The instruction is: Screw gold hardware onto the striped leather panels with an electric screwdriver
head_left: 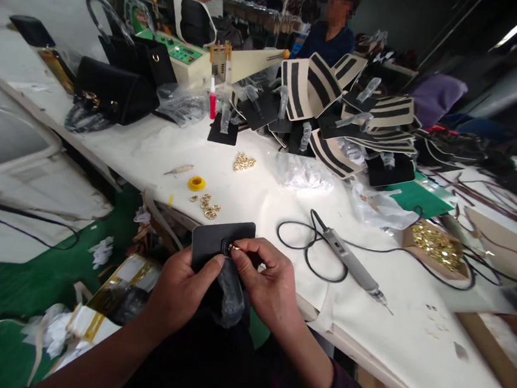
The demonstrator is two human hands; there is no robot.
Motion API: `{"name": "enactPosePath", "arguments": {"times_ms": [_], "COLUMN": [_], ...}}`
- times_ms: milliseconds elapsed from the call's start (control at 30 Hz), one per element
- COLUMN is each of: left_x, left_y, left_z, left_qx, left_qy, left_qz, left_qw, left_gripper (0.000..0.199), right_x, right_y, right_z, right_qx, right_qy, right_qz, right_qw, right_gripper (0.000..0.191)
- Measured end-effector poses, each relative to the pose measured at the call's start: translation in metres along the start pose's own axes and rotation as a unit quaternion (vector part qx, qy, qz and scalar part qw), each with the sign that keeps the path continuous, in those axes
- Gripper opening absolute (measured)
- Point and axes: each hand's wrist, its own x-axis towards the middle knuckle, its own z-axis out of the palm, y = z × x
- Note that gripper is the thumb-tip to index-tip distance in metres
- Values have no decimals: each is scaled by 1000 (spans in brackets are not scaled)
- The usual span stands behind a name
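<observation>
1. White workbench [267, 201] spans a crowded workshop, with a person in a dark blue top [327, 45] beyond it
2. Black panel [211, 235] sits between both hands at the bench's near edge, probably so each can reach it; whether it touches the bench is unclear
3. Left hand [181, 284] clamps the panel's left side, thumb on top, seemingly to brace it
4. Right hand [272, 281] pinches a small gold-coloured piece [232, 247] against the panel between thumb and forefinger, a narrow grip that suggests fine control
5. Plastic-wrapped strap [231, 298] hangs below the panel, its wrapping likely guarding against scratches
6. Loose gold-coloured fittings [211, 212] lie just beyond the panel, apparently for easy reach, near a yellow ring [196, 188]
7. Grey pen-shaped tool [348, 260] rests at the right, its thin tip pointing away from the hands, perhaps for safety
8. Striped panels [309, 89] are heaped farther back, seemingly to stay handy
</observation>
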Motion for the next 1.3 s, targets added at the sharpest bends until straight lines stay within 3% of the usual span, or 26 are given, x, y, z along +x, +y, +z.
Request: {"name": "enactPosePath", "arguments": {"times_ms": [167, 400, 667, 833, 1100, 1200, 1300], "left_x": [-10, -19, -27, -31, -27, -24, -22], "left_y": [9, 18, 25, 29, 26, 24, 20], "left_z": [8, 24, 36, 38, 34, 33, 34], "left_qx": [18, 24, 24, 29, 2, 5, -13], "left_qy": [5, -13, -13, -18, -63, -85, -100], "left_qz": [20, 37, 40, 25, -20, -23, -46], "left_qw": [1000, 999, 999, 999, 998, 996, 994], "left_gripper": [36, 37, 41, 40, 43, 41, 40], "right_x": [-13, -29, -37, -40, -34, -26, -22], "right_y": [-1, 2, 7, 12, 11, 10, 13], "right_z": [-18, -28, -33, -37, -64, -76, -81], "right_qx": [-46, 31, -28, -84, -234, -252, -264], "right_qy": [3, 77, 84, 94, -6, -60, -76], "right_qz": [-48, -100, -129, -182, -252, -286, -307], "right_qw": [998, 992, 988, 975, 939, 923, 911], "right_gripper": [10, 8, 10, 13, 19, 21, 23]}}
